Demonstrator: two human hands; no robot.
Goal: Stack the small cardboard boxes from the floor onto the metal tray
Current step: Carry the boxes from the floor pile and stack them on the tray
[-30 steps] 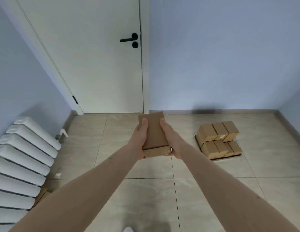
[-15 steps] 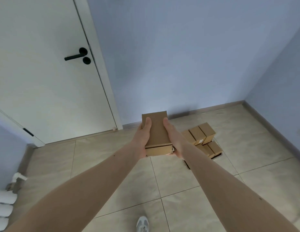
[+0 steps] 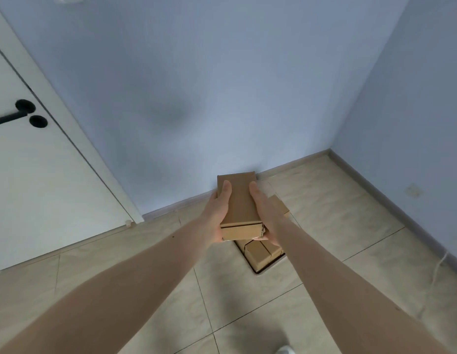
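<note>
My left hand (image 3: pixel 218 215) and right hand (image 3: pixel 264 217) clasped a small cardboard box (image 3: pixel 239 200) from either side, above stacked boxes (image 3: pixel 260 251) on the metal tray (image 3: pixel 256 270).

Two bare forearms reach forward and converge — the left hand (image 3: pixel 217 215) and the right hand (image 3: pixel 264 215) clasp a small brown cardboard box (image 3: pixel 238 203) between them, thumbs laid along its top, fingers curled beneath its near end, held out at arm's length.

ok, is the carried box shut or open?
Shut: the carried box has its lid flat, front flap closed, held between left hand and right hand.
</note>
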